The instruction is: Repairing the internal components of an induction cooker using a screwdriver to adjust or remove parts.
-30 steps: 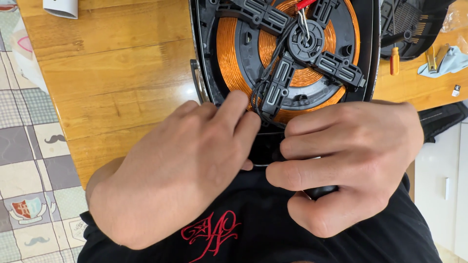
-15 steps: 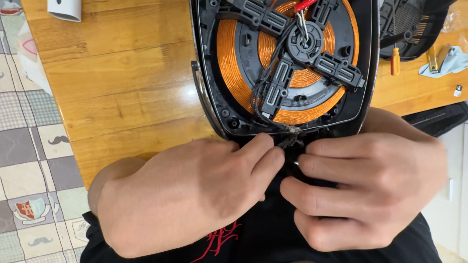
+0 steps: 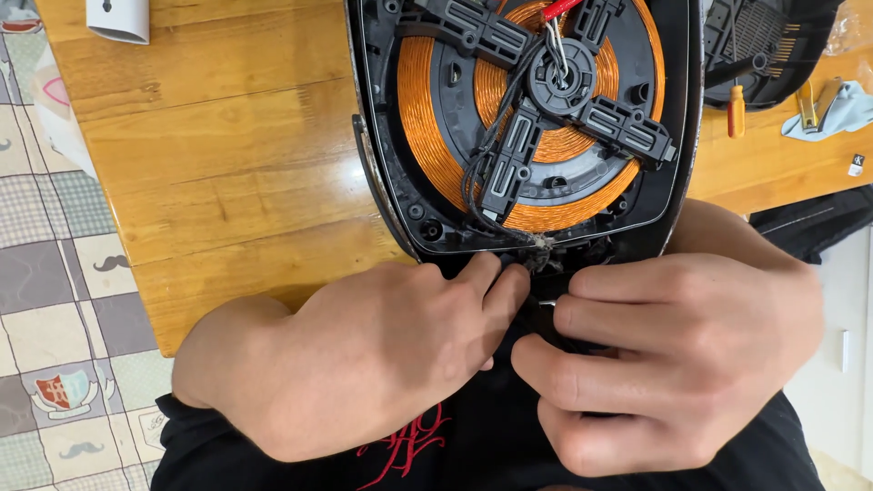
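Note:
An opened induction cooker lies on the wooden table, its orange copper coil and black cross-shaped bracket exposed. A bundle of thin dark wires runs down to the near rim. My left hand and my right hand meet just below that rim. Their fingertips pinch together around a small dark part and wire ends, mostly hidden by the fingers. A red wire enters the coil centre from the top.
A second black housing part lies at the top right, with an orange-handled tool and a pale blue cloth beside it. A white object sits at the top left. Patterned floor tiles show left of the table.
The cooker has shifted away from my body, so more of its near rim shows. Both hands have slid down from over the coil's edge to below the rim, still pinched together.

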